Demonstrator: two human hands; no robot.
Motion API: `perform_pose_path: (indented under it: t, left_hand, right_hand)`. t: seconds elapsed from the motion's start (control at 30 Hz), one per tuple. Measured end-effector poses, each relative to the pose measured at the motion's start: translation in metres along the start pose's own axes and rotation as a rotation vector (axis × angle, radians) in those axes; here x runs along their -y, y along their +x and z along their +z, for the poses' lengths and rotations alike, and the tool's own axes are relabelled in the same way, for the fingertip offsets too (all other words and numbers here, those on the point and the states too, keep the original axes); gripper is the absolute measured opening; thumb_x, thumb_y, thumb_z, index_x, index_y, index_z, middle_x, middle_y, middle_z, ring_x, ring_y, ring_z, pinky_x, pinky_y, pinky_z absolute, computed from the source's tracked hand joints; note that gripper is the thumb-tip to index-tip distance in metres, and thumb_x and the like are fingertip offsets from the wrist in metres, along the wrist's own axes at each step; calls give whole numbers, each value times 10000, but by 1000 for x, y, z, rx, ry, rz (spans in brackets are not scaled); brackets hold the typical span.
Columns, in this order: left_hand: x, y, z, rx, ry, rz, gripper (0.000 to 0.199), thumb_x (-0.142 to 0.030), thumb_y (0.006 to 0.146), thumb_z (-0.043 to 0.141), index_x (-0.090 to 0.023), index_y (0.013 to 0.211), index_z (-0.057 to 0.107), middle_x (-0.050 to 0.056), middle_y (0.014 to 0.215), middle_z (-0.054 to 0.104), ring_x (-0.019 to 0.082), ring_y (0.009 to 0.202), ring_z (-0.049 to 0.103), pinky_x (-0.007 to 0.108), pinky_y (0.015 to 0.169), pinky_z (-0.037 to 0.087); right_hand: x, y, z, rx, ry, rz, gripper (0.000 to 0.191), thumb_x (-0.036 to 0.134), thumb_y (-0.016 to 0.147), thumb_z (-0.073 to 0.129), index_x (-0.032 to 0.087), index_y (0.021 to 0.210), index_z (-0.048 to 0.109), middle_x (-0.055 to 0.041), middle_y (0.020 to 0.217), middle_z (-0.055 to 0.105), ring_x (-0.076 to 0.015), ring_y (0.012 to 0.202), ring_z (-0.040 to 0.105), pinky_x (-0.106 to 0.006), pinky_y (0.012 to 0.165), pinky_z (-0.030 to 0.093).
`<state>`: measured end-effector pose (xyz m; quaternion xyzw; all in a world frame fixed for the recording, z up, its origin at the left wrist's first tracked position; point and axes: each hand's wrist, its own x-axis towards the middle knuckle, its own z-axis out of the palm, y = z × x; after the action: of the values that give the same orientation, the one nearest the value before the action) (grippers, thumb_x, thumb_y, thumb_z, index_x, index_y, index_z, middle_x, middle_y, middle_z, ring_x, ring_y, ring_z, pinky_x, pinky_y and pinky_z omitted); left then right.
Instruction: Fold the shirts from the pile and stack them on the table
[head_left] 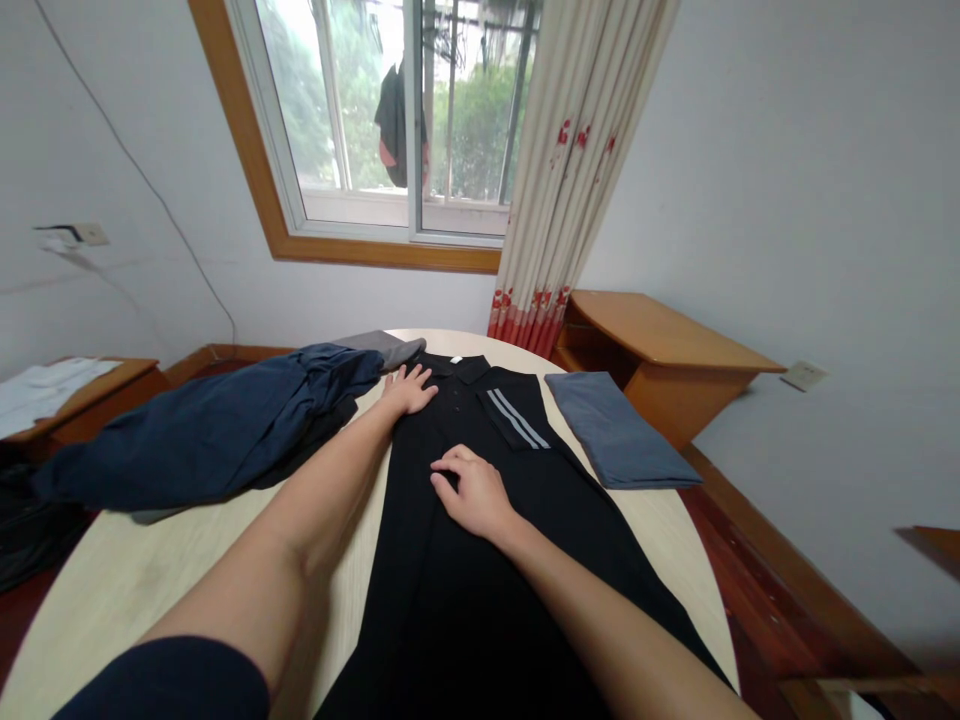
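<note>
A black polo shirt lies spread on the round pale table, its collar at the far end. One sleeve with two grey stripes is folded inward over the shirt's upper right part. My left hand rests with fingers spread on the shirt's left shoulder, near the collar. Over the middle of the chest is my right hand, its fingers curled and the thumb apart from them, with nothing visible between them.
Dark blue clothes are heaped at the table's left, with a grey cloth behind them. At the right lies a folded grey-blue garment. Beyond stand a wooden desk and a curtain beside the window.
</note>
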<state>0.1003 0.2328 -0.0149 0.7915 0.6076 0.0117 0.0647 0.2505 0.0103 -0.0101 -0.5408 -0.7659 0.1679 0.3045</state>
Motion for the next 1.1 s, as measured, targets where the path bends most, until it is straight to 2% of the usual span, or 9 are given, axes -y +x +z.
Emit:
perform_pose_path:
  t: [0.23, 0.4, 0.53, 0.6, 0.67, 0.77, 0.87, 0.97, 1.1]
  left_hand:
    - [4, 21, -1, 19, -15, -23, 729, -633, 943, 232, -306, 1594, 203, -7, 1676, 86, 363, 1525, 81, 585, 1196, 123]
    - [7, 26, -8, 25, -52, -13, 743, -645, 937, 243, -295, 1592, 220, 6, 1671, 79, 370, 1525, 64, 595, 1193, 124]
    - [11, 20, -21, 54, -132, 18, 737, -605, 976, 98, -222, 1591, 235, 55, 1660, 134, 314, 1520, 148, 491, 1203, 189]
    - [11, 6, -22, 41, -137, 51, 721, -550, 997, 77, -169, 1592, 216, 74, 1659, 132, 266, 1523, 151, 410, 1209, 191]
    - [7, -17, -16, 23, -126, 100, 706, -528, 1006, 121, -140, 1588, 219, 80, 1663, 111, 245, 1533, 101, 389, 1217, 163]
    - [-3, -61, 0, -32, -47, 222, 683, -515, 1009, 178, -136, 1569, 268, 95, 1663, 127, 253, 1538, 69, 451, 1220, 130]
    - [-14, -103, 11, -85, 14, 254, 662, -478, 1010, 215, -106, 1549, 308, 124, 1656, 152, 269, 1537, 84, 467, 1221, 128]
    - [-22, -138, 14, -80, 22, 274, 659, -476, 1010, 232, -107, 1549, 311, 135, 1649, 180, 275, 1533, 115, 464, 1221, 140]
    - [-24, -187, 14, -23, -9, 308, 664, -487, 1010, 241, -117, 1558, 294, 135, 1651, 171, 288, 1534, 97, 482, 1216, 160]
  right_hand:
    - [-9, 20, 4, -28, -3, -13, 209, 296, 896, 606, 237, 1022, 762, -31, 1072, 702, -180, 926, 676, -282, 829, 501]
    - [-9, 21, 3, -16, -15, -14, 206, 299, 895, 616, 237, 1032, 756, -43, 1098, 695, -200, 939, 673, -312, 835, 504]
    - [-8, 19, 3, -5, -36, -19, 204, 310, 900, 613, 246, 1039, 747, -40, 1113, 690, -200, 938, 672, -316, 816, 502]
    - [-9, 19, 3, -9, -35, -39, 196, 309, 894, 618, 250, 1033, 743, -35, 1112, 689, -196, 947, 666, -309, 816, 496]
    - [-11, 21, 4, -25, -14, -63, 178, 304, 892, 623, 246, 1012, 741, -33, 1092, 690, -189, 954, 658, -302, 833, 485]
    - [-15, 23, 7, -65, 49, -84, 150, 283, 902, 605, 215, 936, 734, -36, 999, 692, -163, 865, 640, -281, 802, 471]
    - [-20, 25, 8, -124, 118, -97, 190, 278, 917, 569, 175, 855, 716, -33, 861, 668, -130, 697, 578, -253, 689, 443]
    - [-23, 26, 8, -173, 148, -105, 227, 299, 923, 551, 163, 830, 707, -28, 801, 651, -125, 660, 550, -244, 646, 419]
    - [-25, 28, 9, -145, 135, -98, 225, 304, 914, 548, 166, 837, 709, -23, 790, 674, -133, 678, 569, -249, 667, 420]
